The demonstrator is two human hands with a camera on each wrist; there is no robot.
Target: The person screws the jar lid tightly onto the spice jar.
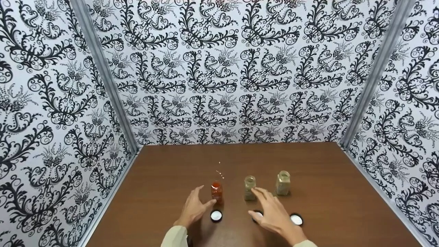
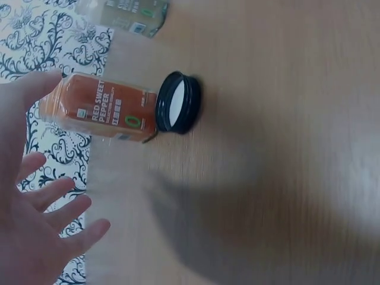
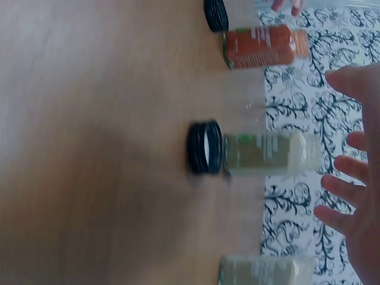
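My left hand (image 1: 194, 208) is beside an uncapped jar of red powder (image 1: 216, 192), fingers spread and holding nothing. "Red Sweet Pepper" shows on this jar's label in the left wrist view. A black lid with a white liner (image 1: 216, 215) lies in front of it. My right hand (image 1: 274, 213), its fingers loosely extended, hovers near an uncapped jar of greenish powder (image 1: 249, 184) and partly hides that jar's lid (image 1: 256, 214). Whether either hand touches a jar is unclear. To the right stands another uncapped greenish jar (image 1: 283, 184), with its lid (image 1: 296, 219) in front.
The jars and lids are on a brown wooden table (image 1: 164, 171). Several small pale crumbs (image 1: 220, 174) lie behind the red jar. Patterned black-and-white walls (image 1: 219, 85) close off the back and both sides, with grey strips at the corners.
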